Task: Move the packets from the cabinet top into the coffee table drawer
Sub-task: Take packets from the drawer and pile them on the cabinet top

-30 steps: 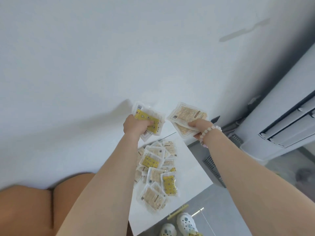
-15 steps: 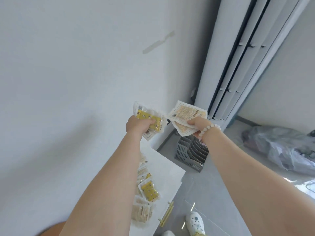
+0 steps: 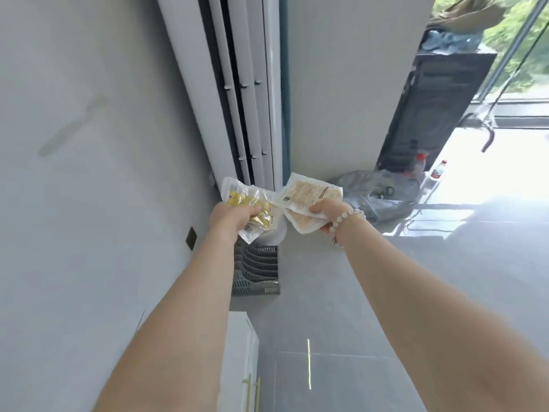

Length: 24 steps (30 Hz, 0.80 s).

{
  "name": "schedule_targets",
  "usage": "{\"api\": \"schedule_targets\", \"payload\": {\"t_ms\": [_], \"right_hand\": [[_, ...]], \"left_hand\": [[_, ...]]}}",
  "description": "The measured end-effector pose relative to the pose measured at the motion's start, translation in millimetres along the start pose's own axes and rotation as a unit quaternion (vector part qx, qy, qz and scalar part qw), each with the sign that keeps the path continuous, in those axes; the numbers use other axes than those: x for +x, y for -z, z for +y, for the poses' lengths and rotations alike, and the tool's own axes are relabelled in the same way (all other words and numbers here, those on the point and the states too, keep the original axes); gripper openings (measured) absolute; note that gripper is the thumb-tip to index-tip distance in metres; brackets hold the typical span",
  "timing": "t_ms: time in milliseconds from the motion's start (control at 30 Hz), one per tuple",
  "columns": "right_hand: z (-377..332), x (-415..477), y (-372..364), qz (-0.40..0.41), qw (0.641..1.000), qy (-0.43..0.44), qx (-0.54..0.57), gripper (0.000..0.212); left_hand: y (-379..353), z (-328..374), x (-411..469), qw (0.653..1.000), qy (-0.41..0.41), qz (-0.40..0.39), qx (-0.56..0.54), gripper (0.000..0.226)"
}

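Note:
My left hand [image 3: 230,217] is closed around a small bunch of clear packets with yellow contents [image 3: 252,208], held out at chest height. My right hand [image 3: 328,214], with a bead bracelet at the wrist, grips tan-coloured packets [image 3: 309,196] beside them. The two bunches nearly touch in the middle of the view. Only a white corner of the cabinet [image 3: 240,346] shows at the bottom, between my forearms; its top and the packets lying on it are out of view. No coffee table or drawer is visible.
A tall white floor air conditioner [image 3: 252,99] stands straight ahead against the wall. Grey plastic baskets [image 3: 257,272] sit on the floor at its foot. A grey plastic bag [image 3: 377,194], bottles and a black speaker [image 3: 430,114] stand to the right by a bright window.
The view has swung right, away from the cabinet top toward the air conditioner and window. Both hands keep their packets, held in the same pose in front of me.

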State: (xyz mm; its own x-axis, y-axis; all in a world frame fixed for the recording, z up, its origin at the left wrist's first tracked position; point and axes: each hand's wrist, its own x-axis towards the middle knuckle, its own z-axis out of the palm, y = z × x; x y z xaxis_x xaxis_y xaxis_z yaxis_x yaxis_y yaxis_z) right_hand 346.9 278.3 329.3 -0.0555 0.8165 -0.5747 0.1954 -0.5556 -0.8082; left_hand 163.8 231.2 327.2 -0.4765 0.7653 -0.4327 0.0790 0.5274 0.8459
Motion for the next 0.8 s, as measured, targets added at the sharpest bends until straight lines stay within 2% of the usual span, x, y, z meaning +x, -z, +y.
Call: {"api": "schedule_targets", "payload": {"t_ms": [133,300,400,600,667,700,800], "right_hand": [[11.7,-7.2,72.2,0.026,0.999,-0.015,0.043,0.047],[36.0,-21.6,167.7,0.087,0.993,-0.033,0.077,0.048],[51.9,-38.4,223.7,0.129,0.983,-0.032,0.126,0.048],[92.5,-74.0,328.7,0.200,0.954,-0.029,0.221,0.037],[106.9,-84.2,356.8,0.217,0.943,-0.039,0.250,0.015],[117.0,-88.0,370.9,0.236,0.935,-0.038,0.262,0.012],[151.6,-100.0,412.8,0.280,0.917,-0.050,0.280,0.020]], "left_hand": [[-70.0,25.2,-11.2,0.998,-0.027,-0.047,0.034,0.050],[-160.3,41.3,-42.5,0.990,-0.021,-0.126,0.058,0.054],[-219.0,51.0,-66.4,0.983,-0.035,-0.168,0.067,0.046],[-329.7,62.8,-131.2,0.961,-0.069,-0.243,0.110,0.040],[-361.5,60.9,-150.8,0.954,-0.071,-0.265,0.123,0.042],[-376.6,59.4,-160.8,0.949,-0.075,-0.276,0.135,0.044],[-419.6,54.7,-191.7,0.937,-0.090,-0.292,0.166,0.048]]}}
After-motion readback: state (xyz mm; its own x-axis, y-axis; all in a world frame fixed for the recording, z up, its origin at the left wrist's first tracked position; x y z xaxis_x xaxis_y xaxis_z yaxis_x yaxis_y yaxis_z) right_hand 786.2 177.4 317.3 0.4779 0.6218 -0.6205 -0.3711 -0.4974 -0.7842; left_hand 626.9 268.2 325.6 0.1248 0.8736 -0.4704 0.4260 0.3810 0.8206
